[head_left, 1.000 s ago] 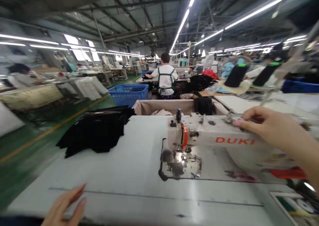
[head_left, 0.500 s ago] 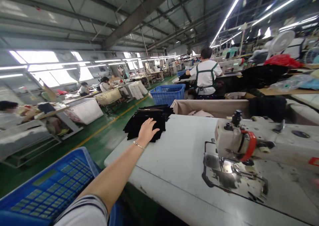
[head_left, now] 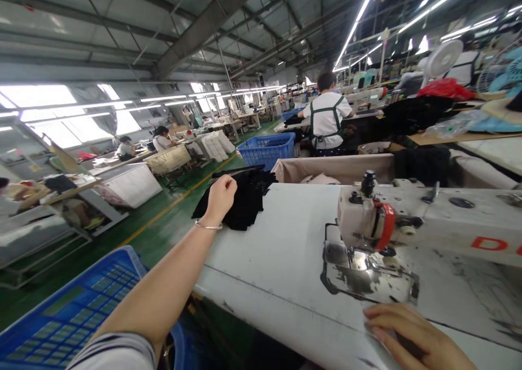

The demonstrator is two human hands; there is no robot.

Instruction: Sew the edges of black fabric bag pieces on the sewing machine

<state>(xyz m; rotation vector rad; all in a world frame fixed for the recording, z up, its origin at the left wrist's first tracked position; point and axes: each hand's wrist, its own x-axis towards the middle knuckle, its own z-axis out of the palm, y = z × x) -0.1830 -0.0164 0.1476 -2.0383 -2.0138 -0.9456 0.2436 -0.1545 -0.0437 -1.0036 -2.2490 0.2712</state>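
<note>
The cloth point(head_left: 248, 204) looks matt, the tabletop point(head_left: 281, 245) smooth, the metal plate point(head_left: 373, 282) glossy.

"What is counted at the near table point(head_left: 285, 239)?"
"One sewing machine point(head_left: 440, 217), one pile of black fabric point(head_left: 247, 204) and two hands point(head_left: 220, 198), with one bracelet point(head_left: 209, 227) worn."
"And blue baskets point(head_left: 267, 149)?"
"At least two are seen."

A far blue crate point(head_left: 267, 151) stands near a co-worker point(head_left: 326, 118), a white fan point(head_left: 444, 59) behind what may be red plastic point(head_left: 446, 90).
</note>
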